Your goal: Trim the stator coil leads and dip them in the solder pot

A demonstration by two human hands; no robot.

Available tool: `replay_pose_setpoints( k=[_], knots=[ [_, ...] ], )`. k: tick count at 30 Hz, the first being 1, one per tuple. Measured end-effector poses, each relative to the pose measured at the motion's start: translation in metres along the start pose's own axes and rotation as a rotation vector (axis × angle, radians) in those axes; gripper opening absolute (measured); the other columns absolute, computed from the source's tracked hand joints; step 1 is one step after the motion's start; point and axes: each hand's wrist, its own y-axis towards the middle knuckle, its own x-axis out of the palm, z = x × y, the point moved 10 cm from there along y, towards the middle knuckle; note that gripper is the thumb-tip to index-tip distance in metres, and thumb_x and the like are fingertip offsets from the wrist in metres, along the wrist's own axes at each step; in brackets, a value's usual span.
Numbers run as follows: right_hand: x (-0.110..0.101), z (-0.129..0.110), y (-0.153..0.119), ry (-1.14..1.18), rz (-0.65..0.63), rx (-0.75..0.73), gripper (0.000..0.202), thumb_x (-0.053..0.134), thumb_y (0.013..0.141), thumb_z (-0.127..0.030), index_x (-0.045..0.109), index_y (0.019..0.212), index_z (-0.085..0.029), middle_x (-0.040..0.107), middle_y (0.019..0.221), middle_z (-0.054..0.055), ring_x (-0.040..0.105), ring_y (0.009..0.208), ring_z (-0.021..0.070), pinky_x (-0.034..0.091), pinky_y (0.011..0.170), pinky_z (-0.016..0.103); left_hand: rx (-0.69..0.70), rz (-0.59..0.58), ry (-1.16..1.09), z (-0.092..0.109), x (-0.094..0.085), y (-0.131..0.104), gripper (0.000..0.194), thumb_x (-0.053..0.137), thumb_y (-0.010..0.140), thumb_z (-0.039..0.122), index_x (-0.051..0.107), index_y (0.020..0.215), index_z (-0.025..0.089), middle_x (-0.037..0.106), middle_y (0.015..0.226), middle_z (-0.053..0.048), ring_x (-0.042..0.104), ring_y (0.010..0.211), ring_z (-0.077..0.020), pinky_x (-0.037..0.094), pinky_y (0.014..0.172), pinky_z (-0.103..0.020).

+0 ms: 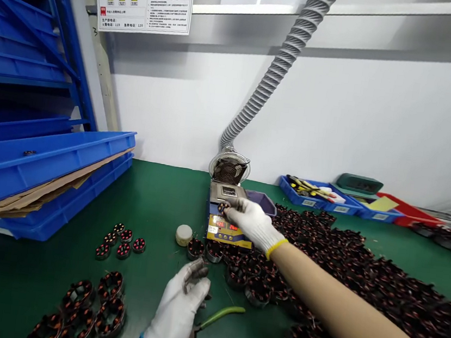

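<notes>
The green counter (pixel 162 183) runs under everything, and a great heap of dark, copper-wound rings (pixel 346 260) spreads over it to the right of the right hand (pixel 254 222). Far off to the left of both hands stand stacked blue trays (pixel 65 163), cardboard (pixel 62 187) sandwiched between them; a small dark piece (pixel 29 152) sits in the upper one. Beyond the right hand, farther right, I see small blue bins (pixel 309 202), one filled with yellow-handled tools (pixel 303 188), and next to them a red bin (pixel 411 211). Just behind the right hand is a yellow-fronted heating unit (pixel 229 236), with a purplish bin (pixel 263 200) beside it, its contents hidden from me. The left hand (pixel 176 316) is half open, fingers loosely curled, and I see no piece in its grip. Green-handled pliers (pixel 222 315) lie just right of it; a round pot (pixel 183 234) stands beyond it. Smallest is the little coil (pixel 223 207) pinched between the right hand's thumb and fingers, in front of the unit.
</notes>
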Motion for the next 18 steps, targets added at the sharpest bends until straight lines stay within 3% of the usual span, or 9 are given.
replay_pose_setpoints(
  k=[3,6,14,18],
  knots=[
    [-0.042,-0.009,0.037,-0.221,0.189,-0.006,0.028,0.066,0.078,-0.028,0.069,0.105,-0.019,0.073,0.097,0.004,0.067,0.089,0.0196,0.050,0.078,0.026,-0.050,-0.030,0.060,-0.003,0.006,-0.002,0.092,0.074,0.059,0.061,0.054,0.127,0.002,0.062,0.126,-0.023,0.058,0.090,-0.0232,0.048,0.081,-0.033],
    [-0.062,-0.014,0.062,-0.401,0.284,-0.012,0.028,0.065,0.081,-0.032,0.070,0.106,-0.020,0.073,0.102,0.006,0.067,0.097,0.0233,0.049,0.083,0.028,-0.077,-0.050,0.109,-0.008,0.009,-0.002,0.087,0.073,0.058,0.059,0.056,0.124,0.003,0.064,0.123,-0.022,0.055,0.082,-0.0202,0.047,0.077,-0.033],
    [-0.051,-0.007,0.087,-0.692,0.268,0.001,0.036,0.060,0.086,-0.040,0.067,0.119,-0.026,0.072,0.112,0.008,0.066,0.104,0.0280,0.050,0.084,0.034,-0.067,-0.085,0.143,-0.020,0.011,0.002,0.064,0.075,0.065,0.043,0.063,0.118,0.009,0.066,0.119,-0.017,0.054,0.076,-0.0179,0.046,0.075,-0.032],
    [-0.044,-0.001,0.089,-0.747,0.240,0.007,0.034,0.058,0.087,-0.040,0.066,0.118,-0.028,0.071,0.115,0.008,0.066,0.104,0.0276,0.050,0.083,0.034,-0.077,-0.082,0.162,-0.026,0.010,0.002,0.065,0.074,0.068,0.038,0.061,0.123,0.006,0.065,0.119,-0.019,0.055,0.078,-0.0190,0.047,0.079,-0.033]
  ],
)
